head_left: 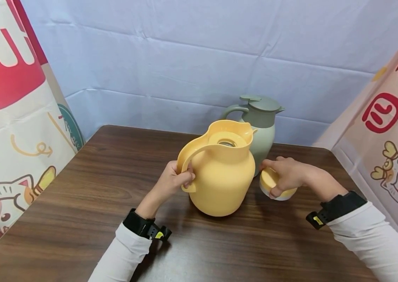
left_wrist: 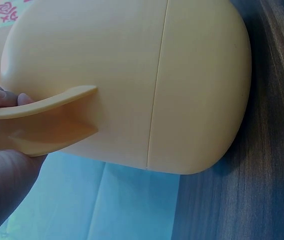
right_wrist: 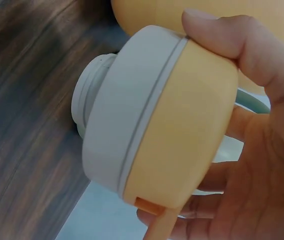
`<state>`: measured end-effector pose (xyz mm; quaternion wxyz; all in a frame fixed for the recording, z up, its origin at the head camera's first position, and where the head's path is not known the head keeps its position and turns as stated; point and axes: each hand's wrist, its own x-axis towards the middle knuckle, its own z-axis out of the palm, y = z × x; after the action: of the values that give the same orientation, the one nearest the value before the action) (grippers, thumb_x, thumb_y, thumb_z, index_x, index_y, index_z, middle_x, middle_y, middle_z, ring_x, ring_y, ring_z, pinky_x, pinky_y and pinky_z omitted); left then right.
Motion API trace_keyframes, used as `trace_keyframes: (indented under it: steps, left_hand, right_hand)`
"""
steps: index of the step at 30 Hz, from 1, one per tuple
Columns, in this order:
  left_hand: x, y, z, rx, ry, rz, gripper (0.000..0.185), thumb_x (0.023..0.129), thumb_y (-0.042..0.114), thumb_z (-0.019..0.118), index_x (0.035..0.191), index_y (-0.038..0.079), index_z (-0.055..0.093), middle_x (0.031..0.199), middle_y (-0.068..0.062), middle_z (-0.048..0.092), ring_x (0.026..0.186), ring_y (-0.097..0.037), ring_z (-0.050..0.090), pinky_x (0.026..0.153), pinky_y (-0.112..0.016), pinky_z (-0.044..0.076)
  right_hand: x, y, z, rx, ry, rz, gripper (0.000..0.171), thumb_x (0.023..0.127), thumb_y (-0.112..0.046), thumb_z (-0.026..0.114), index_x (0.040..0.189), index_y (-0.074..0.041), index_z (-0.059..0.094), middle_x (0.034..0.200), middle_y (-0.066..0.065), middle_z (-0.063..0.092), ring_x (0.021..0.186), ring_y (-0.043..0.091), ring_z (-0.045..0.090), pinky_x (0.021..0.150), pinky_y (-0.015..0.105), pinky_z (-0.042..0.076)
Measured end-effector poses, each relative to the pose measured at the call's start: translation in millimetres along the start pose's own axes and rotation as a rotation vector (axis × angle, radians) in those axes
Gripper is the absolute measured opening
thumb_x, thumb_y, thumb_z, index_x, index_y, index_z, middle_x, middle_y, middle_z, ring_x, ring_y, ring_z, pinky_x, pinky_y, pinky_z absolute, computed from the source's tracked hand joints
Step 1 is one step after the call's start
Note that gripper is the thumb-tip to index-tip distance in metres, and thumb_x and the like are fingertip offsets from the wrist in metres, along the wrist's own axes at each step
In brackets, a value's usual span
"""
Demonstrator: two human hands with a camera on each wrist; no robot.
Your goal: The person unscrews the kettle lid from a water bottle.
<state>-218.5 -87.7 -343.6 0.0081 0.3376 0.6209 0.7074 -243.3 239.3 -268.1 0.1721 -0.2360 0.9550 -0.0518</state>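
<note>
a round-bellied, matte yellow plastic thermos jug (head_left: pixel 221 172) stands upright on the dark wood-grain table (head_left: pixel 89 203), about the middle of it. its top is uncovered, showing a ring-shaped mouth with a metal-looking opening inside. a faint moulding seam runs down its smooth body in the left wrist view.

the left hand (head_left: pixel 174 181) comes in from the near left and has its fingers curled round the jug's flat, looping handle (head_left: pixel 189 158), thumb on the outer side.

the right hand (head_left: pixel 287 174) is just right of the jug, palm down, its fingers and thumb wrapped round a domed yellow lid with a white-grey threaded plastic base (head_left: pixel 274 186). the right wrist view shows the lid tilted on its side in the grip, its stepped stopper neck pointing toward the table, and a small yellow tab sticking out from the cap's edge. whether the lid touches the table i cannot tell.

behind the yellow jug, at the far side of the table, stands a sage-green thermos jug of the same rounded shape (head_left: pixel 260 125), its lid on. a creased pale blue cloth backdrop (head_left: pixel 184 62) hangs behind, with cartoon-printed banners to the left (head_left: pixel 12 129) and right (head_left: pixel 392 129).
</note>
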Motion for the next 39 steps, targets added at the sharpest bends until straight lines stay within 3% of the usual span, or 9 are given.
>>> trace_keyframes:
  steps: [6,11,14,17,24,28,33,39]
  left_hand:
    - [0.6,-1.7,0.5,-0.001,0.008,0.005,0.011,0.08,0.0,0.046,0.069,-0.002,0.047,0.054,-0.014,0.038,0.051,-0.019,0.039,0.05,-0.027,0.034]
    - [0.8,-1.0,0.6,-0.008,0.002,0.013,0.011,0.08,0.001,0.046,0.07,-0.002,0.047,0.054,-0.015,0.037,0.051,-0.02,0.039,0.05,-0.028,0.034]
    - [1.2,-1.2,0.3,-0.008,-0.001,0.014,0.011,0.08,0.001,0.045,0.07,-0.002,0.046,0.055,-0.015,0.037,0.051,-0.02,0.038,0.05,-0.027,0.033]
    - [1.5,-2.2,0.4,-0.009,-0.005,0.014,0.011,0.081,0.001,0.046,0.07,-0.002,0.046,0.054,-0.015,0.037,0.051,-0.02,0.038,0.051,-0.028,0.034]
    - [0.4,-0.7,0.2,-0.018,-0.008,0.015,0.012,0.081,0.001,0.046,0.07,-0.002,0.046,0.054,-0.016,0.037,0.051,-0.021,0.038,0.051,-0.028,0.033]
    - [0.2,0.1,0.0,-0.014,-0.004,0.014,0.011,0.081,0.0,0.045,0.07,-0.002,0.046,0.054,-0.015,0.037,0.052,-0.02,0.037,0.051,-0.028,0.033]
    - [-0.9,0.0,-0.5,-0.012,0.001,0.013,0.011,0.081,0.0,0.045,0.07,-0.002,0.046,0.055,-0.013,0.038,0.052,-0.019,0.038,0.051,-0.027,0.034]
    - [-0.5,-0.3,0.3,-0.012,0.005,0.015,0.011,0.08,-0.001,0.045,0.07,-0.001,0.046,0.055,-0.013,0.038,0.052,-0.019,0.039,0.051,-0.027,0.034]
  right_hand:
    - [-1.1,-0.9,-0.2,-0.008,-0.009,0.0,0.081,0.059,-0.037,0.082,0.128,-0.011,0.05,0.096,0.011,0.047,0.085,0.034,0.044,0.062,0.04,0.042]
    - [-2.7,-4.2,-3.5,-0.084,-0.002,-0.007,0.069,0.057,-0.033,0.08,0.119,-0.014,0.056,0.092,0.007,0.049,0.085,0.036,0.039,0.061,0.04,0.038]
    - [-3.7,-6.1,-6.0,-0.068,-0.034,0.008,0.065,0.056,-0.031,0.078,0.115,-0.015,0.055,0.09,0.006,0.05,0.083,0.034,0.042,0.059,0.039,0.039]
    - [-8.1,-5.1,-8.5,0.047,-0.076,0.028,0.063,0.058,-0.028,0.076,0.113,-0.011,0.052,0.091,0.006,0.051,0.082,0.029,0.047,0.061,0.037,0.042]
    - [-26.8,1.6,-8.8,0.596,-0.092,0.206,0.062,0.074,-0.027,0.073,0.116,-0.003,0.034,0.098,0.016,0.047,0.075,0.025,0.056,0.056,0.039,0.05]
    - [-35.5,5.9,-1.6,0.726,-0.061,0.253,0.067,0.08,-0.033,0.067,0.125,-0.004,0.026,0.104,0.019,0.045,0.08,0.027,0.056,0.061,0.042,0.05]
    - [-43.1,10.3,12.5,0.894,-0.021,0.201,0.077,0.088,-0.032,0.059,0.147,-0.016,0.012,0.114,0.024,0.043,0.083,0.033,0.06,0.068,0.048,0.05]
    - [-50.5,12.0,34.8,0.972,0.145,0.145,0.065,0.092,-0.029,0.056,0.145,-0.015,0.022,0.116,0.025,0.043,0.088,0.033,0.06,0.068,0.05,0.051]
